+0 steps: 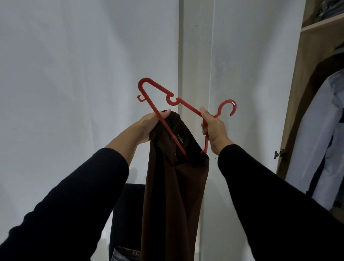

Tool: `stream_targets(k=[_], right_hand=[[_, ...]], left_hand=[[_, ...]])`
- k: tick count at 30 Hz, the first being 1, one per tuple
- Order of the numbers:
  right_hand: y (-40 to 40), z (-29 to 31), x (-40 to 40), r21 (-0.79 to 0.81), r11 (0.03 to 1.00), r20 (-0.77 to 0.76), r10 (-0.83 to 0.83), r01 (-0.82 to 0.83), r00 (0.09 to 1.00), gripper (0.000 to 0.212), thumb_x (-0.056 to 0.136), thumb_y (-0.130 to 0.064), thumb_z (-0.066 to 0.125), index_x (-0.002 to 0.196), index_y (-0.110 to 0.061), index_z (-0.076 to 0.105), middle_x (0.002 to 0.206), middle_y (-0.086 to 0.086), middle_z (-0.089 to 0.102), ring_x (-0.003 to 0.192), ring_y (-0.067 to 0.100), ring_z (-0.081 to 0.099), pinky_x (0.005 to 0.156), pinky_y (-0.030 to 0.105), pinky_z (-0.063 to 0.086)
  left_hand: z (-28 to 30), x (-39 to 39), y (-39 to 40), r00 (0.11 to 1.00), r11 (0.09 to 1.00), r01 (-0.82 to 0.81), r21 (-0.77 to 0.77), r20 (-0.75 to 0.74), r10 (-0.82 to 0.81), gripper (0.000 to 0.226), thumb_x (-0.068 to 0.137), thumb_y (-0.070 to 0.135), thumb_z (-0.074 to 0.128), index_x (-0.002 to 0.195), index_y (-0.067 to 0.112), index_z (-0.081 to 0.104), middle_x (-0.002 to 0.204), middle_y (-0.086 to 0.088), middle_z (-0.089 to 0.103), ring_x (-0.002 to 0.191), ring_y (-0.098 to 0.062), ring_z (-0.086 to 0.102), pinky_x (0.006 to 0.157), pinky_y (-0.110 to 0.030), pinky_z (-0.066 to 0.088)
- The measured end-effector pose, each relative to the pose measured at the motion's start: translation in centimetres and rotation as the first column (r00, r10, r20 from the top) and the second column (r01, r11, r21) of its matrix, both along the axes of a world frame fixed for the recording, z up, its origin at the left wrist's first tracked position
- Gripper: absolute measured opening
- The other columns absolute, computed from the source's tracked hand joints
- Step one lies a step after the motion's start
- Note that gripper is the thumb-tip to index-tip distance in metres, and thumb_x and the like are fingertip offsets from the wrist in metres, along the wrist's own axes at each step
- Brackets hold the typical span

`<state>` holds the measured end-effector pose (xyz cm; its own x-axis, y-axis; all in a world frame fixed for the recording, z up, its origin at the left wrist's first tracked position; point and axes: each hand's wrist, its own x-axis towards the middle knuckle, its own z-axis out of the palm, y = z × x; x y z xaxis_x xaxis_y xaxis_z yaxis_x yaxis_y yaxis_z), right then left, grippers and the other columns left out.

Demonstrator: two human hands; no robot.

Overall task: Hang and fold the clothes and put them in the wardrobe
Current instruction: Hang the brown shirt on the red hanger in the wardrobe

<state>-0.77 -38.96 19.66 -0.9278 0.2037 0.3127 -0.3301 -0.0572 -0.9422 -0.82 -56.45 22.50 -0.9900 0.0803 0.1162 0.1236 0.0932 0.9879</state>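
The left hand (147, 127) is closed on the top edge of a dark brown garment (174, 189), thumb pinching the cloth against the bar of a red hanger (161, 122). The right hand (212, 128) is wrapped around the hanger near its neck, just below the hook (228, 107). The hanger is tilted, one lower corner pushed down inside the garment's opening while the other end sticks up and out to the left. The garment hangs straight down between the arms — whether it is a top or trousers is hard to tell from here.

To finish this step well, I would keep the cloth stretched open with the left hand and swing the raised end down into the opening, so the fabric sits evenly on both shoulders and does not slide off.

The open wardrobe (295, 96) stands to the right, with a pale jacket (314, 136) already hanging close to its edge and a shelf (329, 22) above — the hook will need room beside that jacket. White closed doors (81, 67) fill the space ahead, so there is free room in front.
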Motion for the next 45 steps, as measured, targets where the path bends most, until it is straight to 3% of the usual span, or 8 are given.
stream_targets(k=[7,13,19,24,32,36,40,45], right_hand=[[-1.8,0.9,0.4,-0.096,0.982,-0.003,0.161,-0.161,0.987,0.040,0.095,-0.045,0.047,0.062,-0.022,0.046,0.053,-0.005,0.036,0.053,0.010,0.033,0.060,0.024,0.034],[-1.7,-0.3,0.2,-0.110,0.982,0.072,0.163,-0.155,0.984,0.044,0.095,-0.047,0.047,0.062,-0.018,0.048,0.052,-0.003,0.037,0.050,0.011,0.036,0.056,0.023,0.037],[-0.1,-1.6,-0.3,0.107,0.994,0.028,-0.019,0.016,0.999,0.027,0.098,-0.038,0.044,0.083,-0.017,0.051,0.072,-0.005,0.045,0.070,0.010,0.045,0.069,0.021,0.040],[1.4,-1.4,-0.6,0.127,0.980,0.039,-0.159,0.153,0.986,0.030,0.100,-0.037,0.043,0.113,-0.011,0.051,0.085,-0.003,0.049,0.089,0.014,0.048,0.076,0.026,0.038],[2.8,-1.0,-0.8,0.099,0.980,0.136,-0.187,0.174,0.973,0.045,0.099,-0.038,0.045,0.131,-0.006,0.046,0.114,0.006,0.053,0.097,0.017,0.050,0.080,0.028,0.039],[2.8,-1.0,-1.1,0.100,0.972,0.161,-0.227,0.213,0.961,0.047,0.099,-0.036,0.045,0.136,-0.007,0.042,0.128,0.008,0.051,0.102,0.018,0.049,0.085,0.027,0.041],[2.6,-1.2,-1.3,0.086,0.963,0.170,-0.268,0.257,0.948,0.052,0.099,-0.033,0.046,0.143,-0.007,0.035,0.141,0.009,0.045,0.126,0.025,0.048,0.098,0.031,0.043],[2.2,-1.1,-1.6,0.086,0.962,0.188,-0.271,0.259,0.944,0.053,0.099,-0.031,0.047,0.144,-0.007,0.034,0.141,0.009,0.046,0.124,0.024,0.049,0.093,0.028,0.044]], left_hand=[[-0.5,0.1,1.1,0.996,0.996,0.084,-0.028,0.013,-0.084,0.033,0.094,0.041,0.050,0.102,0.011,0.058,0.104,-0.010,0.062,0.093,-0.026,0.061,0.070,-0.027,0.051],[-0.7,-0.2,1.3,0.994,0.993,0.104,0.055,0.030,-0.106,0.041,0.092,0.043,0.053,0.110,0.007,0.059,0.107,-0.012,0.065,0.096,-0.028,0.063,0.072,-0.031,0.052],[0.1,-0.2,0.0,0.993,0.977,0.122,0.172,-0.019,-0.121,0.034,0.095,0.035,0.052,0.075,0.010,0.061,0.068,-0.004,0.068,0.074,-0.021,0.066,0.069,-0.030,0.056],[1.1,-0.4,-1.6,0.997,0.991,0.076,0.106,-0.035,-0.073,0.030,0.090,0.038,0.056,0.085,0.009,0.063,0.081,-0.008,0.067,0.079,-0.024,0.063,0.074,-0.033,0.053],[1.6,-0.2,-2.5,0.997,0.994,0.052,-0.092,-0.047,-0.057,0.027,0.094,0.028,0.050,0.071,0.015,0.058,0.064,-0.001,0.058,0.062,-0.015,0.057,0.058,-0.028,0.051],[1.2,-0.6,-3.2,0.999,0.995,0.024,-0.097,-0.025,-0.026,0.021,0.093,0.020,0.051,0.075,0.012,0.057,0.070,-0.004,0.057,0.068,-0.018,0.057,0.072,-0.033,0.054],[0.8,-1.5,-3.1,0.976,0.974,-0.215,-0.072,-0.045,0.212,0.008,0.086,0.013,0.061,0.078,0.010,0.060,0.071,-0.003,0.058,0.067,-0.015,0.058,0.065,-0.024,0.053],[-0.1,-3.0,-3.6,0.888,0.887,-0.454,-0.086,-0.118,0.444,0.009,0.076,0.016,0.062,0.072,0.014,0.054,0.075,-0.006,0.054,0.074,-0.019,0.054,0.076,-0.032,0.053]])
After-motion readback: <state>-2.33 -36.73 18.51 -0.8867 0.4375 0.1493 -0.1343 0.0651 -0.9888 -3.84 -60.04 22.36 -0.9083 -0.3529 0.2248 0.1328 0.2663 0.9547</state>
